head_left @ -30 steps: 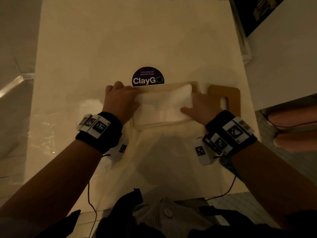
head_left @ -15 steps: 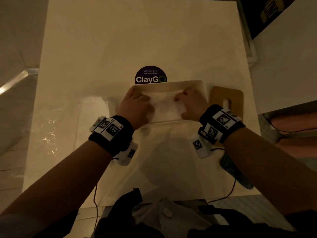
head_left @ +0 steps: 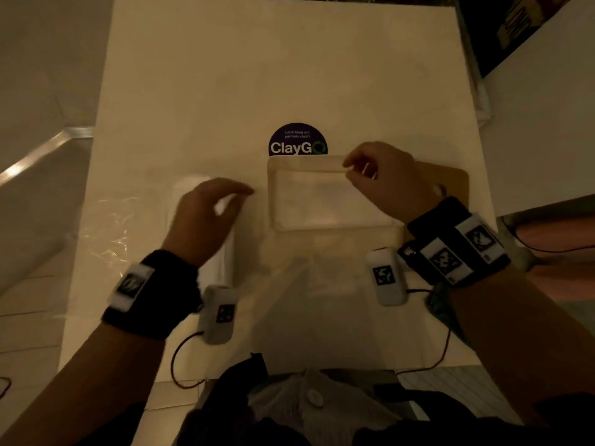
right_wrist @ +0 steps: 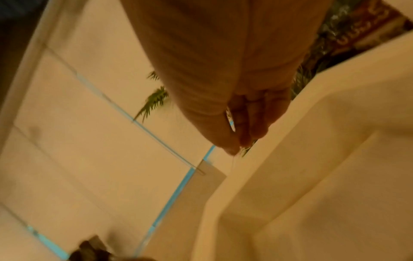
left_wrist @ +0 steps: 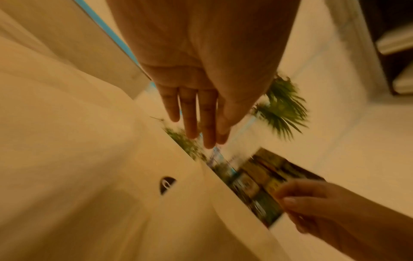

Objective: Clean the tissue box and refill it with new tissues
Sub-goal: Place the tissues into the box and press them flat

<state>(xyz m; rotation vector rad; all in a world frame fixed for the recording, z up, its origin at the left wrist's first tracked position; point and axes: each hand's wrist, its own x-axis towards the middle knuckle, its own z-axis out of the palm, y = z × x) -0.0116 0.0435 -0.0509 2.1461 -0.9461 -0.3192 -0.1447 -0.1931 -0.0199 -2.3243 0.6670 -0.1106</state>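
The white tissue box [head_left: 325,225] stands open at the middle of the table, with white tissues [head_left: 322,197] lying flat inside it. My right hand [head_left: 349,170] pinches the box's far rim between thumb and fingers; the right wrist view shows those fingertips [right_wrist: 240,143] drawn together at the box edge [right_wrist: 290,141]. My left hand [head_left: 238,194] hovers left of the box over a white stack of tissues [head_left: 190,191], fingers straight [left_wrist: 201,134] and holding nothing. The wooden lid [head_left: 450,178] lies flat just right of the box.
Crumpled clear plastic wrap [head_left: 106,226] lies near the table's left edge. A round purple ClayGo sticker [head_left: 297,141] sits behind the box. A dark cloth [head_left: 439,305] hangs at the right edge. Another white table [head_left: 547,107] stands to the right.
Both hands were pressing the tissues down inside the box. My left hand has left the box and swung left over the white stack; my right hand moved to the far rim.
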